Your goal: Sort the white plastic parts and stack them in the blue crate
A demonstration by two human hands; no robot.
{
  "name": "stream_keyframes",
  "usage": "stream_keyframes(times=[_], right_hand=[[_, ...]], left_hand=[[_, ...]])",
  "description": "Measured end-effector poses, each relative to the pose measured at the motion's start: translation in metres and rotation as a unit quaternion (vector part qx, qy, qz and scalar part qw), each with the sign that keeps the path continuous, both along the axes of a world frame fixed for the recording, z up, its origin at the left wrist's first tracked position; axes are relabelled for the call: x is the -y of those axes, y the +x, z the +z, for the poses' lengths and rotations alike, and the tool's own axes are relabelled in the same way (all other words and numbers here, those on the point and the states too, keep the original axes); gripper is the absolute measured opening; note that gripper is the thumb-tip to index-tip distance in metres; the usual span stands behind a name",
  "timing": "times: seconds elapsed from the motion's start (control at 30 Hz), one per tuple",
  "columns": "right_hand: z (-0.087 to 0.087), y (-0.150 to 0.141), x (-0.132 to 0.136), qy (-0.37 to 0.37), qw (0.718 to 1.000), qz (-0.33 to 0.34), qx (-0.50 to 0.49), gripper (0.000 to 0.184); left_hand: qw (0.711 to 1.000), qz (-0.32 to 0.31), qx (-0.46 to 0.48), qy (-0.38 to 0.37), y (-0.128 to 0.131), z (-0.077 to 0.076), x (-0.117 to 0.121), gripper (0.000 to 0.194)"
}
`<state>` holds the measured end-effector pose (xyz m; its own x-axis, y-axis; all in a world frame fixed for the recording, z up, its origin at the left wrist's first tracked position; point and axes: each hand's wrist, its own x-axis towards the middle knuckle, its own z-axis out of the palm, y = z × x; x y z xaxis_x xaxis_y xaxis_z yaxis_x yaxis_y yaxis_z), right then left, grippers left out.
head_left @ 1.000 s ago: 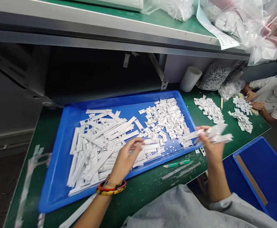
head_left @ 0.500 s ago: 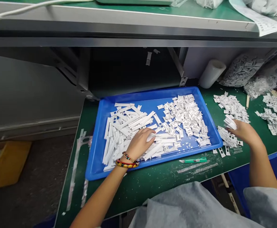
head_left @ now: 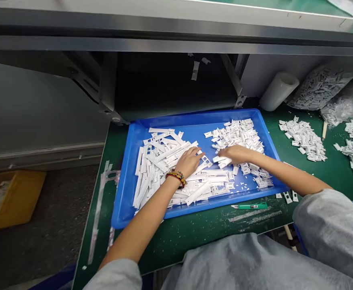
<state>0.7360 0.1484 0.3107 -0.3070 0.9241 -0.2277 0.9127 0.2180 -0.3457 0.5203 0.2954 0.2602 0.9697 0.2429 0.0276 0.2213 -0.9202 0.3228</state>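
Observation:
A blue tray (head_left: 191, 131) lies in front of me on the green table. Long white plastic strips (head_left: 146, 181) are heaped in its left half, and small white plastic pieces (head_left: 244, 135) in its right half. My left hand (head_left: 189, 162) rests on the strips with its fingers lying apart over them; what is under the fingertips is partly hidden. Over the small pieces, my right hand (head_left: 236, 154) is closed around a few white plastic pieces (head_left: 222, 161) that stick out from its fingers.
A green utility knife (head_left: 250, 206) lies along the tray's front edge. Piles of small white pieces (head_left: 306, 141) sit on the table at right, near a white roll (head_left: 279, 90) and a filled clear bag (head_left: 318, 88). A metal-edged shelf (head_left: 164, 44) crosses overhead.
My right hand has moved left from the pile outside the tray to above the small pieces inside it, still holding white pieces. My left hand has shifted slightly up and right over the strips.

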Motion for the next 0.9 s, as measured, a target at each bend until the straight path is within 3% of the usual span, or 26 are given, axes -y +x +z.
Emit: stream_keyframes(times=[0.1, 0.2, 0.3, 0.4, 0.5, 0.57, 0.63, 0.73, 0.9], right_hand=[[0.015, 0.027, 0.008, 0.03, 0.993, -0.079, 0.086, 0.044], [0.027, 0.019, 0.027, 0.056, 0.987, -0.122, 0.084, 0.04], [0.023, -0.012, 0.052, 0.012, 0.999, -0.034, -0.016, 0.029], [0.012, -0.026, 0.074, -0.04, 0.997, 0.066, -0.028, 0.037], [0.009, -0.005, 0.084, -0.034, 0.999, 0.001, 0.035, 0.039], [0.015, 0.012, 0.087, -0.006, 0.995, -0.08, 0.057, 0.038], [0.021, 0.017, 0.088, 0.013, 0.993, -0.114, 0.039, 0.037], [0.021, 0.003, 0.091, -0.005, 0.998, -0.062, 0.004, 0.037], [0.003, -0.021, 0.09, 0.012, 0.995, -0.026, 0.095, 0.056]], left_hand=[[1.0, 0.01, 0.01, 0.002, 0.0, 0.001, -0.002, 0.04], [1.0, 0.019, 0.017, -0.002, 0.005, 0.006, -0.001, 0.036], [0.998, 0.01, 0.053, -0.018, 0.007, 0.016, 0.005, 0.034], [0.993, -0.048, 0.065, -0.086, 0.006, 0.024, 0.017, 0.026], [0.984, -0.114, 0.008, -0.137, 0.007, 0.028, 0.029, 0.023], [0.983, -0.122, -0.03, -0.133, 0.008, 0.028, 0.034, 0.027], [0.984, -0.113, -0.049, -0.127, 0.009, 0.026, 0.034, 0.029], [0.985, -0.098, -0.052, -0.133, 0.008, 0.025, 0.032, 0.024], [0.982, -0.095, -0.063, -0.151, 0.006, 0.026, 0.03, 0.015]])
